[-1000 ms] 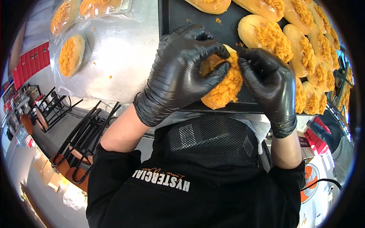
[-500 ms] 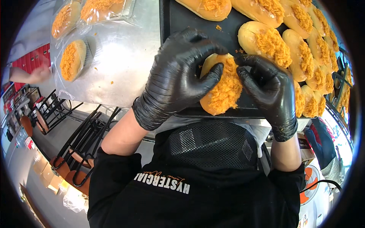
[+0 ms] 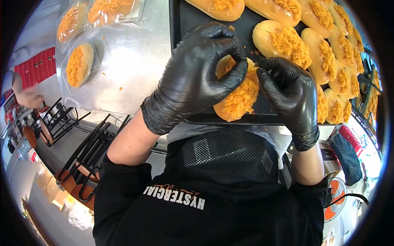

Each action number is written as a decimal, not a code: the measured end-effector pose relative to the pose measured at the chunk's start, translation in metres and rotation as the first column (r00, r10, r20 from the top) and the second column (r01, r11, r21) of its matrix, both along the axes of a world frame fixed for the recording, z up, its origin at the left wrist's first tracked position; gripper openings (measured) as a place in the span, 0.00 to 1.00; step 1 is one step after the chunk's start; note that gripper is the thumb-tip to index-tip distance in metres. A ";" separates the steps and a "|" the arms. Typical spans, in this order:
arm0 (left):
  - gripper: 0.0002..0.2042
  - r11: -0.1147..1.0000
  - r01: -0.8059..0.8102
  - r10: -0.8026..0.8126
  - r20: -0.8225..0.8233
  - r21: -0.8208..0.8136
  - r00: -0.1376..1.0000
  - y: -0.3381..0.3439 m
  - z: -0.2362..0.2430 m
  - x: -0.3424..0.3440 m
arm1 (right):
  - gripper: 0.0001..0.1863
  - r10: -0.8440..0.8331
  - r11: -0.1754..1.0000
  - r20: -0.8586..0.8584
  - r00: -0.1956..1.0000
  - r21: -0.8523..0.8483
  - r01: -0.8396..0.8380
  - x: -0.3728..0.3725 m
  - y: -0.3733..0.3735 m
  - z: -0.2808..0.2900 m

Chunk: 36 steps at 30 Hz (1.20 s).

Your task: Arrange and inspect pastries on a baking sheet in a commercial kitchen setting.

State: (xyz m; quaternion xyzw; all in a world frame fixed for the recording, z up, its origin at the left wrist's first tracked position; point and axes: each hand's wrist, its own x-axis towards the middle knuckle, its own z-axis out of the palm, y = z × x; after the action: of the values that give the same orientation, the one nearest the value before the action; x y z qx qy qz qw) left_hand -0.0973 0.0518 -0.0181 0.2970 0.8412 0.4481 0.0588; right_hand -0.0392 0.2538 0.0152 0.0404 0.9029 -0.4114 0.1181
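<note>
An oblong bun (image 3: 242,98) topped with orange shredded floss lies at the near edge of the black baking tray (image 3: 205,35). Over its upper left side is my left hand (image 3: 203,74) in a black glove, thumb and forefinger tips pinched together above the floss; anything between them is hidden. My right hand (image 3: 289,88), also gloved in black, is beside the bun's upper right edge. Its fingers are curled in and pressed to the thumb, with whatever they hold too small to make out. A similar bun (image 3: 279,41) lies just beyond my right hand.
Several more topped buns (image 3: 324,57) fill the tray's right and far parts. On the metal table (image 3: 127,74) to the left are a bun in a clear wrapper (image 3: 78,65) and other packed buns (image 3: 108,12). At the far left shows another person's blurred hand (image 3: 28,96).
My left thumb and forefinger have closed from a wide spread into a pinch over the bun. The right fingers have drawn closer together. The other person's hand has moved lower and left.
</note>
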 end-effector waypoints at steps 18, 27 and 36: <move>0.14 0.997 -0.043 0.049 0.090 -0.068 0.995 -0.006 0.006 0.012 | 0.10 -0.056 0.998 -0.216 0.975 -0.036 0.049 0.008 -0.002 -0.022; 0.16 1.000 -0.011 0.010 0.108 0.009 0.994 -0.009 0.001 0.019 | 0.11 0.059 0.996 -0.215 0.975 -0.059 -0.073 0.010 -0.001 -0.023; 0.16 0.983 -0.102 0.082 -0.133 -0.154 0.988 -0.017 -0.002 0.032 | 0.11 -0.035 0.997 -0.335 0.941 -0.070 0.012 0.028 0.003 -0.020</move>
State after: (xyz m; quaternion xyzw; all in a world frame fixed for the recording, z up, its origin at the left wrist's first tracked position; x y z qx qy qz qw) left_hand -0.0654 0.0347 -0.0197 0.2796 0.8894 0.3614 0.0087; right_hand -0.0116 0.2569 -0.0043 -0.0237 0.8949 -0.4438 -0.0414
